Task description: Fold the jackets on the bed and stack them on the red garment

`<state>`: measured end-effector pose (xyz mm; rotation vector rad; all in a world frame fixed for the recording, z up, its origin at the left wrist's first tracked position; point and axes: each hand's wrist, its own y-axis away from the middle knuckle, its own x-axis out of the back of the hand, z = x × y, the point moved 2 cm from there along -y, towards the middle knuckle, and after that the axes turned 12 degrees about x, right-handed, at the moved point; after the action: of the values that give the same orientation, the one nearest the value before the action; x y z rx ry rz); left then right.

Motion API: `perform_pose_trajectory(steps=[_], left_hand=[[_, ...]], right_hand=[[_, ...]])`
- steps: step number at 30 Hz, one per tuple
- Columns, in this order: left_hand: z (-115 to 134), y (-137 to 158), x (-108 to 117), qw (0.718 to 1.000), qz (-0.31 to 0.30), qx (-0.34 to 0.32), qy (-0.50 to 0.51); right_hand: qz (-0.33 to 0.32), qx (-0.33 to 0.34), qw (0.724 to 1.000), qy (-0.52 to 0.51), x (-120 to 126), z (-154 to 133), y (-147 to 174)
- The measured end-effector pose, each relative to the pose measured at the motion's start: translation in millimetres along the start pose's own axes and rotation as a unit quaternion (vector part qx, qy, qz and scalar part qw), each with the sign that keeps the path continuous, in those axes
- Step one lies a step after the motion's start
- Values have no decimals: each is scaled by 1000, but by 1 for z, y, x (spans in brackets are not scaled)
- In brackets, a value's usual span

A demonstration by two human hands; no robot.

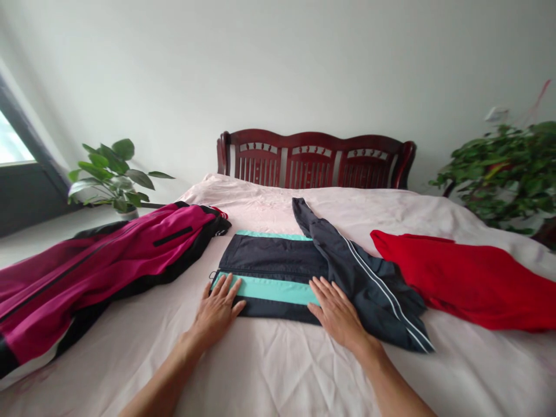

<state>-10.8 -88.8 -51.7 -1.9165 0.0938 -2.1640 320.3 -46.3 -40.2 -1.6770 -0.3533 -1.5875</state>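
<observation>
Lying flat, grip released, left hand (220, 308) and right hand (337, 313) could, by sliding, wrinkle the navy-and-teal garment (273, 289), perhaps unseen underneath.

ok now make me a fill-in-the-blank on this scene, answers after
The left hand and right hand rest on a dark jacket whose thin stripes are coloured ____.
The garment to its right is plain ____.
The number of slatted panels in the headboard is ____.

Missing words: white; red; three.
</observation>
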Motion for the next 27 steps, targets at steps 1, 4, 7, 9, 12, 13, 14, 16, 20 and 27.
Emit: perform_pose_trajectory(steps=[1,4,7,9,12,13,14,16,20,27], left_hand=[[0,0,0,1000,0,5,-2],[1,0,2,1000,10,17,-7],[8,-1,7,998,23,44,-30],[19,-1,10,997,35,53,-41],[42,1,11,998,41,-35,-19],[49,1,11,996,32,-78,-7],[54,2,9,994,19,-110,1],[57,1,6,992,-6,-126,3],[37,-7,1,999,-7,-46,-23],[8,-11,0,999,26,10,-40]], right_hand=[[-1,-10,1000,5,0,2,1],[-8,-26,999,18,-1,6,2],[-7,-28,999,25,-5,7,3],[-1,-29,999,28,-7,7,3],[9,-32,999,29,-10,7,2],[10,-33,999,29,-10,7,2],[11,-33,999,29,-10,7,2],[9,-33,999,26,-9,7,2],[1,-38,999,18,-8,9,2],[5,-56,998,-9,-7,12,1]])
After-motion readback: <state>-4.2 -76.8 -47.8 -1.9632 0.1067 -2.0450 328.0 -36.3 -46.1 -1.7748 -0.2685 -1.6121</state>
